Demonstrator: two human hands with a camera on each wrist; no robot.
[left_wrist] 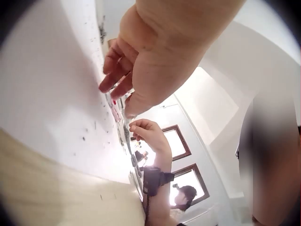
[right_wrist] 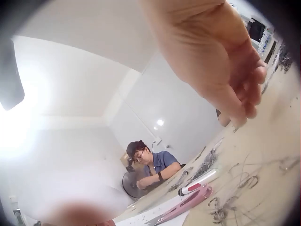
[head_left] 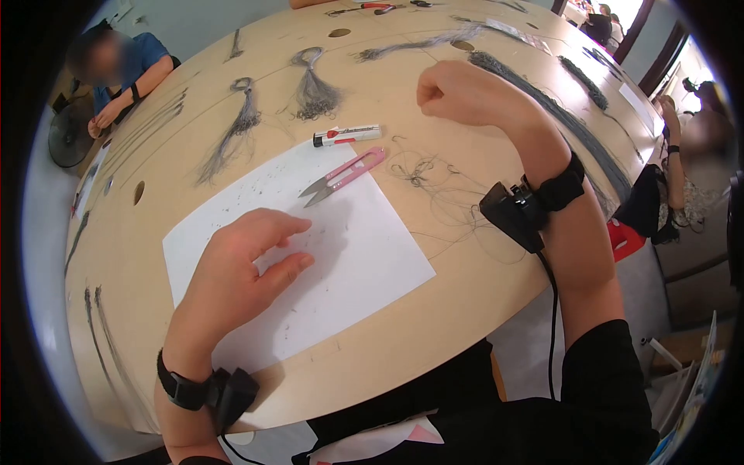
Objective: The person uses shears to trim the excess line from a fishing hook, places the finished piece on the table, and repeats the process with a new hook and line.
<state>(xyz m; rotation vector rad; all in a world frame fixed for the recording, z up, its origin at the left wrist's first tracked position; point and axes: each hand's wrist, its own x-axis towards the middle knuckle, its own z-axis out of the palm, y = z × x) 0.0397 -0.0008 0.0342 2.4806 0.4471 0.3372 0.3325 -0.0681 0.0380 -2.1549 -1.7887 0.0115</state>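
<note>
Over the white paper [head_left: 364, 263], the left hand [head_left: 244, 267] is held with bent, relaxed fingers, thumb and forefinger apart. No object shows between the fingers of that hand [left_wrist: 155, 61] in the left wrist view. The right hand [head_left: 480, 97] is raised over the table beyond the tangled wire [head_left: 418, 174]; its fingers curl in toward the thumb, and no held object can be made out in the right wrist view of this hand [right_wrist: 211, 66]. Pink-handled snips [head_left: 349, 174] lie on the paper's far edge, blades toward the left hand, beside a white marker-like tube [head_left: 346, 135].
Bundles of grey wire [head_left: 314, 89] lie across the table [head_left: 387, 372], with a long thick bundle [head_left: 558, 116] beyond the right forearm. Dark scraps dot the paper. One person [head_left: 128, 66] sits at the far left, another [head_left: 697, 155] at the right. A cable hangs from each wrist camera.
</note>
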